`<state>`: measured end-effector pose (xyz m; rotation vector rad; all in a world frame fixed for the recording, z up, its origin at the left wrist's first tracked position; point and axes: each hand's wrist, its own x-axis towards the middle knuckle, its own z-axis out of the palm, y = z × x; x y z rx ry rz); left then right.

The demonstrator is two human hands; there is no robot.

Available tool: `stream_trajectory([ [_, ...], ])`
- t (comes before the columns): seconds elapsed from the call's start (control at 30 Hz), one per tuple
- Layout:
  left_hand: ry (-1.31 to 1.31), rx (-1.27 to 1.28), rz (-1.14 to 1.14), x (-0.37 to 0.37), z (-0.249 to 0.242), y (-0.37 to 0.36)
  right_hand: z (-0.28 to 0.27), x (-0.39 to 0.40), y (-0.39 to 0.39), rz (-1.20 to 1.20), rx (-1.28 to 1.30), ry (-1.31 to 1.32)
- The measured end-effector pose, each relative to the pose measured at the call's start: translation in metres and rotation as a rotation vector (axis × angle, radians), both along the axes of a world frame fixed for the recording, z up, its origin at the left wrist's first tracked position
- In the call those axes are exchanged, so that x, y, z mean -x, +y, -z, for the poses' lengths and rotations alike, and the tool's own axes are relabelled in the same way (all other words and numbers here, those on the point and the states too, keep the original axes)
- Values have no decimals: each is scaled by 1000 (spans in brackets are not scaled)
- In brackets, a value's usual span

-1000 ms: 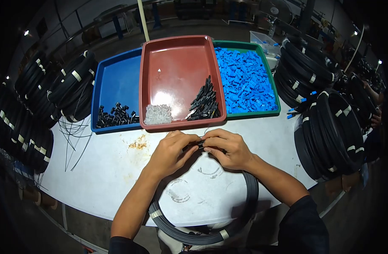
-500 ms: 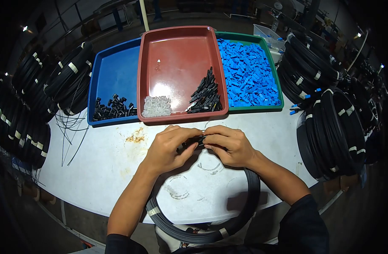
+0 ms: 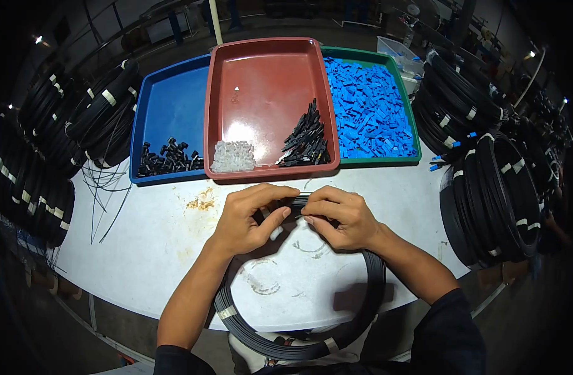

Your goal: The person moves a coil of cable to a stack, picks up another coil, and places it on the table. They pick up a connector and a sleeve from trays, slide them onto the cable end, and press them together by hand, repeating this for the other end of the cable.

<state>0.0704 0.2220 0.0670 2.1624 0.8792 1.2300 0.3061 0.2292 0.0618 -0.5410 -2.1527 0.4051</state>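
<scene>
A coil of black cable (image 3: 239,322), banded with pale tape, rests at the table's front edge and hangs partly over it. My left hand (image 3: 252,215) is at the coil's far side, its fingers curled around the strands and its thumb apart from the index finger. Beneath that thumb shows a small whitish piece (image 3: 276,234), too small to name. Close beside it, my right hand (image 3: 338,215) pinches the coil's far side between thumb and fingers. Its fingertips hide what exactly they grip there.
Behind the hands stand a blue tray (image 3: 168,94) with black parts, a red tray (image 3: 268,75) with clear and black pieces, and a green tray (image 3: 418,140) full of blue clips. More cable coils flank the table on the left (image 3: 102,112) and right (image 3: 486,194).
My left thumb has moved down, away from the index finger, so more of the cable strands shows between the hands. My right hand has barely moved.
</scene>
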Motion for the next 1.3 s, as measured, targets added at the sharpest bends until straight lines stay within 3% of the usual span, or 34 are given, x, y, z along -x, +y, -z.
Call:
stream_trajectory([
  [0.27,-103,151,10,2,6,1,1,0,1,53,-12,45],
  [0.63,-10,33,-28,1,1,0,2,1,1,95,-56,91],
  [1.3,2,38,10,0,-2,-3,4,2,2,26,-31,62],
])
